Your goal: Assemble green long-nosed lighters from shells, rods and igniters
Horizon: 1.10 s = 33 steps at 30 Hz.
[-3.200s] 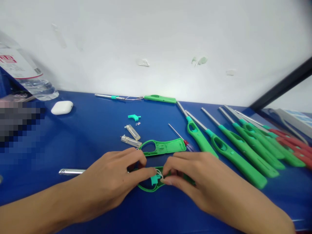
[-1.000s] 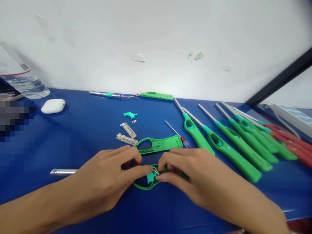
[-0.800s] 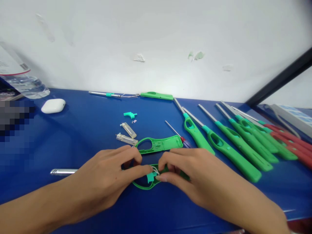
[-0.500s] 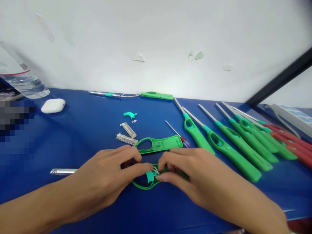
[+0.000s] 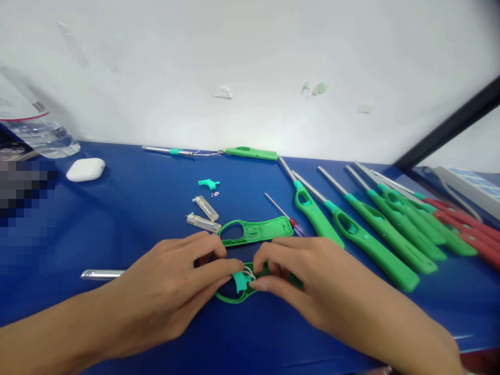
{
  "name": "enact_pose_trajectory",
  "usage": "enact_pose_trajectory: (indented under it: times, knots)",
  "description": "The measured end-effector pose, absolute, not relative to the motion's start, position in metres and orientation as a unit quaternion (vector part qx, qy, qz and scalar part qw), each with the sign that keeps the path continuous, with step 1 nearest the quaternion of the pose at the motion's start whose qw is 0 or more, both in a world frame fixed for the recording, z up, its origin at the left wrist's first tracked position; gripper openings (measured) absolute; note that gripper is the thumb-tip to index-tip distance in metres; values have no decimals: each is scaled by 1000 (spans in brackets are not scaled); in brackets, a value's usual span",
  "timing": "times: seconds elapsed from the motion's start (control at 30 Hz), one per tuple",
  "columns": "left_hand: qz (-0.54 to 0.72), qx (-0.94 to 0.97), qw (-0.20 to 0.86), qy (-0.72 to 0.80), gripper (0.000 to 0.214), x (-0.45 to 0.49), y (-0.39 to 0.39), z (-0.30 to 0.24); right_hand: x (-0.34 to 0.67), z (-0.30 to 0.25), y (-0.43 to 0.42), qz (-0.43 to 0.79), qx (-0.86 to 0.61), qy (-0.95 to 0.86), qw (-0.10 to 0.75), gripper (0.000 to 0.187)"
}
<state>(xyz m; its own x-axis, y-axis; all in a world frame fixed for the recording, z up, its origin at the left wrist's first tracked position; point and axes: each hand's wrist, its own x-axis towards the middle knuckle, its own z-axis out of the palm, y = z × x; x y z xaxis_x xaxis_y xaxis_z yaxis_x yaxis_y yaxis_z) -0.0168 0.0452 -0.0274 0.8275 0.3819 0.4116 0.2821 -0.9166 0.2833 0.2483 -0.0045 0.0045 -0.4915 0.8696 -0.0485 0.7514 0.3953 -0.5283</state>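
Observation:
An open green lighter shell half lies on the blue table between my hands. My left hand pinches a small teal trigger piece at the shell's loop. My right hand has its fingers closed on the shell's body, next to thin white wires. A silver metal tube sticks out to the left from under my left hand. The other green shell half lies just beyond my fingers.
Two clear fuel cartridges and a spare teal trigger lie behind. A small screwdriver, several assembled green lighters and red ones fan out on the right. A white case and a water bottle are at the far left.
The view shifted slightly since the oldest frame. Over the last second my left fingers have nudged the teal trigger a little at the shell; my right hand has stayed put.

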Motion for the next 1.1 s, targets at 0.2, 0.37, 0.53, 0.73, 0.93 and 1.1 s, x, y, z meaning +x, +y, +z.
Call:
enact_pose_trajectory:
  times: [0.2,0.37,0.53,0.73,0.93,1.1]
  knots:
    - [234,952,99,171,36,-18,47,-30,249,6,-6,249,-495,-824,119,7]
    - [240,949,109,175,33,-20,49,-31,247,7,-5,253,-498,-821,121,8]
    - [239,950,104,172,32,-17,50,-31,247,7,-5,252,-500,-820,117,8]
    - [235,948,111,183,31,-18,45,-30,247,5,-5,248,-499,-822,118,8]
    - [231,949,108,187,31,-18,45,-30,248,5,-6,248,-497,-822,123,8]
    - [222,953,91,185,33,-18,48,-27,248,3,-6,250,-495,-822,130,7]
